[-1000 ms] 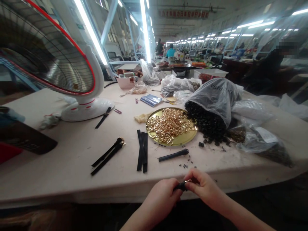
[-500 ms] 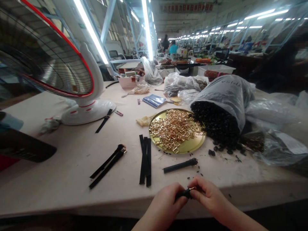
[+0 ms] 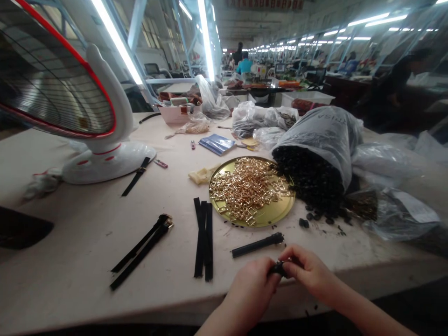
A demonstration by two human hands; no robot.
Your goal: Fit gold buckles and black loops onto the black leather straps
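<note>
Both of my hands meet at the table's near edge, pinched on the end of one small black strap piece (image 3: 278, 268). My left hand (image 3: 254, 287) grips it from the left, and my right hand (image 3: 308, 272) closes on it from the right. Just beyond them lies a black strap with a loop end (image 3: 257, 244). A stack of flat black straps (image 3: 203, 238) lies to the left, and further left are two straps with gold buckles (image 3: 142, 250). A round gold tray (image 3: 276, 214) holds a heap of gold buckles (image 3: 247, 186).
A plastic bag (image 3: 324, 135) spills small black loops (image 3: 311, 179) beside the tray. A white and red fan (image 3: 87, 116) stands at the left. More plastic bags lie at the right and back. People work at distant tables.
The view has shifted right and down a little. My hands have risen from the table's edge onto the tabletop, still pinched on the same strap piece.
</note>
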